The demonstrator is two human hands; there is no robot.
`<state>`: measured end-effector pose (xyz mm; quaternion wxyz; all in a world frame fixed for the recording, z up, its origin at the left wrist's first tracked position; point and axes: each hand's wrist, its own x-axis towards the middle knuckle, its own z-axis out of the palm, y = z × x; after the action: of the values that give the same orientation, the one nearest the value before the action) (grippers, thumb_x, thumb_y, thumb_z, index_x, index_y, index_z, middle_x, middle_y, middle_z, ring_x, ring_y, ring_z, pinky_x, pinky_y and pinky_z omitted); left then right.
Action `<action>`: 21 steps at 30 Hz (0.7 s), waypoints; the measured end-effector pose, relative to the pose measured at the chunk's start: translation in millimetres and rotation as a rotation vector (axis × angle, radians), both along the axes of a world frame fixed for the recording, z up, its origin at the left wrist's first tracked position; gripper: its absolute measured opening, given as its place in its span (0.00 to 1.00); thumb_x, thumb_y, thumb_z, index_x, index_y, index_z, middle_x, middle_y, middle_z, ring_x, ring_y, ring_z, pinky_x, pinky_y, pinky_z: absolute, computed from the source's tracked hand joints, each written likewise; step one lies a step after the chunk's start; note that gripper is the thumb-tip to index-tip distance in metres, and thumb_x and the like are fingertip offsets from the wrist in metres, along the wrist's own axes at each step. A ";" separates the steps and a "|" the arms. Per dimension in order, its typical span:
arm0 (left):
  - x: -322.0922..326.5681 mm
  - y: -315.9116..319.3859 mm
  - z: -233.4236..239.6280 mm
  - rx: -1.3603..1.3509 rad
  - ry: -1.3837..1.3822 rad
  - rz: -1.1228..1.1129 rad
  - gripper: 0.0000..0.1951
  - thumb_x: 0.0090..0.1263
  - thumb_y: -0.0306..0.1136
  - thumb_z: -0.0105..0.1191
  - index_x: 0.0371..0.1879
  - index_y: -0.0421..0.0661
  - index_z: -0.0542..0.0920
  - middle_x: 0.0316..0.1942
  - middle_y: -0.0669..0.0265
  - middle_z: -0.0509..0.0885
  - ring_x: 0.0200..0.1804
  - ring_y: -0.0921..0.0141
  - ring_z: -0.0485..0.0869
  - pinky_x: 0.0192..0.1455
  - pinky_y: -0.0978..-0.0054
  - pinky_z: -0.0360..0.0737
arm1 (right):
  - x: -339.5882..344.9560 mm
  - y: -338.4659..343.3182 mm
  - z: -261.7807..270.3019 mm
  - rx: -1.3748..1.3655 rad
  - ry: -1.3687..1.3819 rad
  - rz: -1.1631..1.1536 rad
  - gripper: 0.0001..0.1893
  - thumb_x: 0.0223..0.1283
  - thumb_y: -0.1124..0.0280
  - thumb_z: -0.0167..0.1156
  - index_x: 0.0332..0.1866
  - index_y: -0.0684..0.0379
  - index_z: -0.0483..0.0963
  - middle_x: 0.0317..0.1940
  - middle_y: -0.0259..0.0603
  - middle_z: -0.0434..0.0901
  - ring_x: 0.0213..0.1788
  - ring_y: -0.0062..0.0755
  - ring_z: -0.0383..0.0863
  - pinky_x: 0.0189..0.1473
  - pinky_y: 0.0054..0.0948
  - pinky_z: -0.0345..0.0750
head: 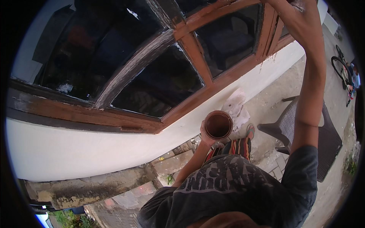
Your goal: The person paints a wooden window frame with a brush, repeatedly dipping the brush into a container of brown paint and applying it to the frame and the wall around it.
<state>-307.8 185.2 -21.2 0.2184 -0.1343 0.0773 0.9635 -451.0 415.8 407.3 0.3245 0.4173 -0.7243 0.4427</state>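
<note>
My left hand [207,139] grips a round can [218,125] from its side, below the window frame. The can's rim and inner wall are coated reddish brown, and its bottom lies in shadow. At the top edge of the view, my right hand [296,6] is raised against the upper part of the wooden window frame [209,88]. Its fingers are cut off by the view, so what they hold is hidden. Fresh-looking brown paint covers the right and lower bars. A curved bar [137,64] on the left is worn grey and streaked. Dark glass panes [159,82] fill the frame.
Below the window runs a white wall [85,148] with brown drips at right. A pale stained cloth or sheet [238,109] lies by its foot. Behind my right arm stands a brown plastic chair [330,145]. Farther right are a bicycle [339,68] and a partly visible person [356,77].
</note>
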 end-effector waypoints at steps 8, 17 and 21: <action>1.2 -7.1 -24.2 -0.235 0.148 -0.011 0.30 0.73 0.56 0.35 0.66 0.49 0.68 0.67 0.54 0.68 0.70 0.51 0.65 0.71 0.43 0.63 | -3.6 5.9 -9.3 0.080 0.269 -0.235 0.08 0.60 0.73 0.60 0.29 0.68 0.77 0.21 0.38 0.78 0.24 0.21 0.75 0.28 0.21 0.72; -0.8 -6.6 -19.7 -0.110 0.090 0.001 0.31 0.73 0.59 0.38 0.67 0.51 0.68 0.69 0.54 0.67 0.71 0.49 0.62 0.72 0.38 0.57 | -0.8 -21.3 -18.1 -0.201 -0.024 0.218 0.08 0.61 0.73 0.58 0.30 0.67 0.78 0.22 0.34 0.78 0.24 0.16 0.73 0.27 0.18 0.68; -0.6 -9.7 -25.0 -0.241 0.155 -0.003 0.31 0.73 0.59 0.38 0.67 0.51 0.68 0.68 0.54 0.67 0.72 0.49 0.62 0.72 0.38 0.57 | -0.4 -15.2 -25.3 -0.172 0.040 -0.043 0.09 0.62 0.73 0.58 0.30 0.68 0.78 0.22 0.34 0.78 0.23 0.14 0.71 0.25 0.16 0.66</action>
<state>-308.4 175.5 -46.3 0.1955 -0.0845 0.2092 0.9544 -451.5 400.7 382.0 0.3830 0.3812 -0.6857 0.4877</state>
